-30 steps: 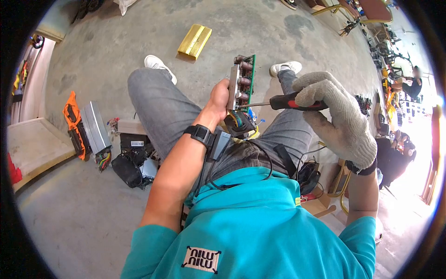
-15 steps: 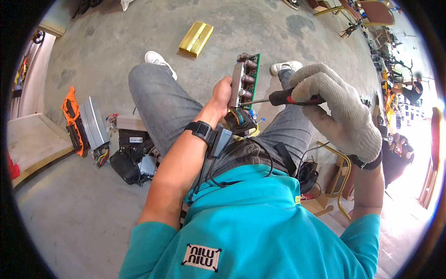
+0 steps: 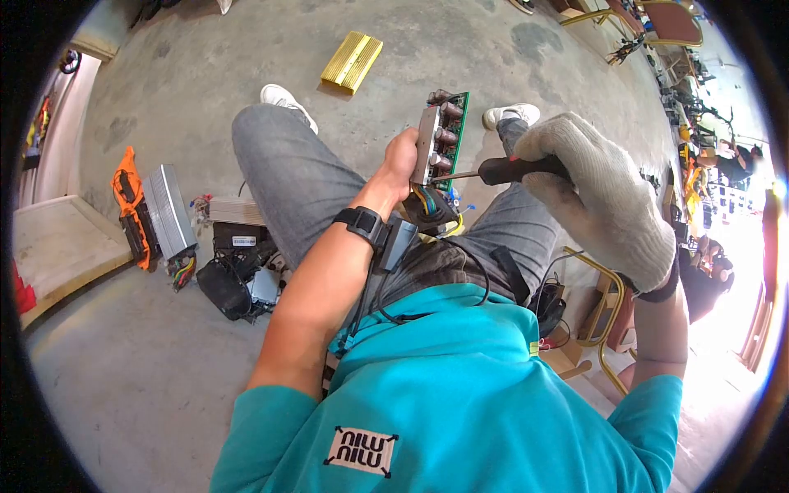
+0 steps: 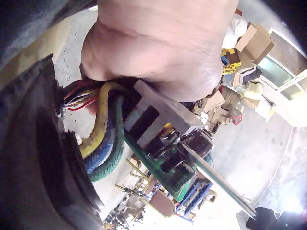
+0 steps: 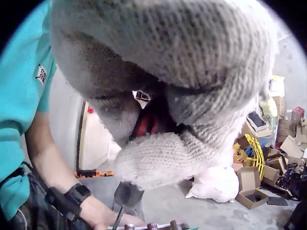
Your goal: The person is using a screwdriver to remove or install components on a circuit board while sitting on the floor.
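Note:
My bare left hand (image 3: 400, 164) grips the metal side of a green circuit board (image 3: 463, 131) that carries several brown cylindrical parts. In the left wrist view, thick yellow, blue and green cables (image 4: 99, 143) run from the board's lower end beside the hand (image 4: 158, 48). My gloved right hand (image 3: 604, 197) is curled round the black and red handle of a screwdriver (image 3: 501, 171). The screwdriver's shaft (image 4: 220, 179) reaches the board's lower end, its tip among the parts beside the metal block. In the right wrist view the glove (image 5: 168, 96) hides most of the handle.
A gold finned case (image 3: 352, 62) lies on the floor ahead. At the left are an orange and black item (image 3: 130, 205), a silver case (image 3: 168, 212) and a black device with cables (image 3: 226, 283). A gold-framed chair (image 3: 612, 329) stands at the right; a person is in the background.
The board and both hands have shifted slightly to the right in the head view. My right hand has turned a little around the screwdriver, whose tip stays at the board's lower end.

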Demonstrator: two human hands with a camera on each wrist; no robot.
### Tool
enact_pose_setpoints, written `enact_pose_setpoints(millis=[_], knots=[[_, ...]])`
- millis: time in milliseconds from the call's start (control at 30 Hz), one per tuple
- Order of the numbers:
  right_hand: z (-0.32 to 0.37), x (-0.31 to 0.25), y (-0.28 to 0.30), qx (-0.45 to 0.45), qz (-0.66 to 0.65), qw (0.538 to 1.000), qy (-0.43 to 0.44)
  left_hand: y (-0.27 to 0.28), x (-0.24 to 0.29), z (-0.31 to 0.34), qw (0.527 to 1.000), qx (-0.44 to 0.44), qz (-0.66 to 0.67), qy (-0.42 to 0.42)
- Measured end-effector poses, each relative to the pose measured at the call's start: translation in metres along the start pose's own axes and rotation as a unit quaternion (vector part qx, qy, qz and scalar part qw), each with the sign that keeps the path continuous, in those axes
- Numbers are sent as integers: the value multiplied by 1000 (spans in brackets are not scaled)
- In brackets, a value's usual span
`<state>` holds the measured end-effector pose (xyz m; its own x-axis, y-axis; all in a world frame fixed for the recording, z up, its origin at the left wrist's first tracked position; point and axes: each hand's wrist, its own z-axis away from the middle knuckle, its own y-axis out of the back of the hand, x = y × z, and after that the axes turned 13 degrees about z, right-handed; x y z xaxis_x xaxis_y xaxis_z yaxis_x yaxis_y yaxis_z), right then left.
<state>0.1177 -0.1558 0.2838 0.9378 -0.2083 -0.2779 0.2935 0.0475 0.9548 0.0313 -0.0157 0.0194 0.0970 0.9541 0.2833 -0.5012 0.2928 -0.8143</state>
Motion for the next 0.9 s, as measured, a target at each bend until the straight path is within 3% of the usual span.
enact_pose_setpoints(millis=[67, 300, 467, 500, 567, 700, 767, 800, 867, 900], knots=[[5, -3, -4, 4, 59, 998, -38, 4, -3, -3, 1000, -2, 5, 4], [10, -13, -7, -6, 66, 997, -27, -1, -2, 1, 1000, 11, 3, 1], [13, -28, -10, 1, 78, 991, -111, 4, -6, -8, 999, 34, -8, -28], [14, -25, -10, 3, 79, 991, -110, 2, -5, -4, 999, 28, 5, -18], [17, -18, -11, 33, 40, 999, -15, 3, -5, -3, 1000, 21, 18, -7], [17, -17, -13, -2, 51, 998, -34, 1, -6, -2, 999, 38, 12, -22], [16, -22, -14, -34, 4, 982, -187, -3, -3, 0, 999, 40, 2, -15], [16, -20, -13, -33, 4, 982, -186, -4, -3, -1, 999, 39, 8, -24], [19, -16, -12, 22, 30, 998, -59, -3, -5, -1, 999, 39, 15, -33], [19, -12, -12, 22, 31, 998, -58, -5, -5, 1, 998, 43, 18, -31]])
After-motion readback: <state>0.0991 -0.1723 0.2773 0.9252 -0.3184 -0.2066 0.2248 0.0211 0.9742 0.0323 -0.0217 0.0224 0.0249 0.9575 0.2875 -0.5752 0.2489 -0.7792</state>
